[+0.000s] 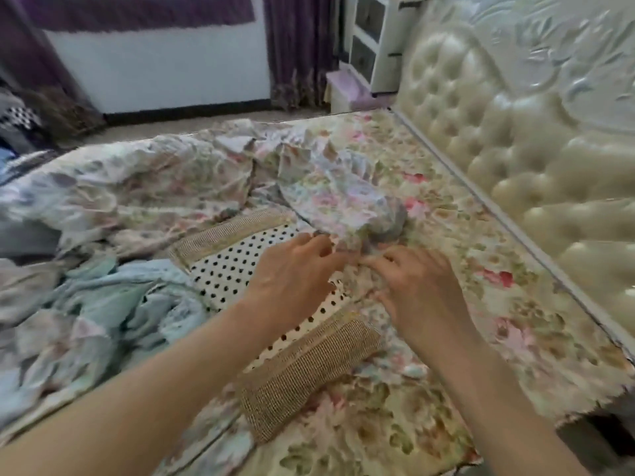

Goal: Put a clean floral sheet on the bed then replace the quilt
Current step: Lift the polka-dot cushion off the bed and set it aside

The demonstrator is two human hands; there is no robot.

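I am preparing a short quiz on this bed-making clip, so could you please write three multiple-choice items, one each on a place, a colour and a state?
1. Where does the polka-dot pillow lie?
A. on the bed, left of the hands
B. on the floor
C. leaning upright on the headboard

2. What colour are the pillow's dots?
A. red
B. black
C. green

3. What are the two hands doing?
A. hanging idle
B. pressing flat on the headboard
C. pinching bunched floral sheet

Answers: 1 A, it rests on the floral bed surface, well apart from the tufted headboard. 2 B, black dots on white. 3 C, the left hand and right hand meet on the floral sheet, fingers curled.
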